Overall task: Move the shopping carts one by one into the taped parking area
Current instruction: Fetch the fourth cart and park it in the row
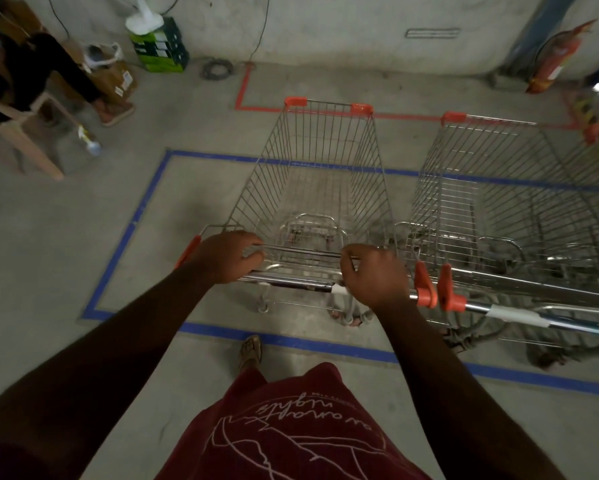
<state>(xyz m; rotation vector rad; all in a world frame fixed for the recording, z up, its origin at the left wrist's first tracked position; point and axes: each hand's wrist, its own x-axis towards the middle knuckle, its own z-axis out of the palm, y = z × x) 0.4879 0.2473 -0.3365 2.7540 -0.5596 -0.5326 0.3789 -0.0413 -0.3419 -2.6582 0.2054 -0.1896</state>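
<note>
Shopping cart (pixel 320 188), gripped at its handle bar (pixel 291 280): the left hand (pixel 227 256) and the right hand (pixel 372 275) are both curling round the bar, each holding it, thumbs forward. The cart is standing inside the blue-taped rectangle (pixel 132 223), its rear wheels just within the near tape line and its orange front corners reaching toward the red tape line (pixel 242 88) beyond.

A second cart (pixel 509 202) is standing just beside it on the right; the orange handle ends of the two are nearly touching.

Risks, as judged from this position: a slight veer rightward is likely to lock the wire baskets or handle ends together, and an overlong push is likely to carry the nose past the far blue line. The person's sandalled foot (pixel 250 351) is resting on the near tape, close behind the wheels, so a backward pull may be catching the toes.

Count: at least two carts, though the wire at the right edge may be a third nested in; two hands; one blue rectangle; one red outline. Beyond, one seated person (pixel 31 74) on a chair, one green crate (pixel 159 45), one fire extinguisher (pixel 554 60).
</note>
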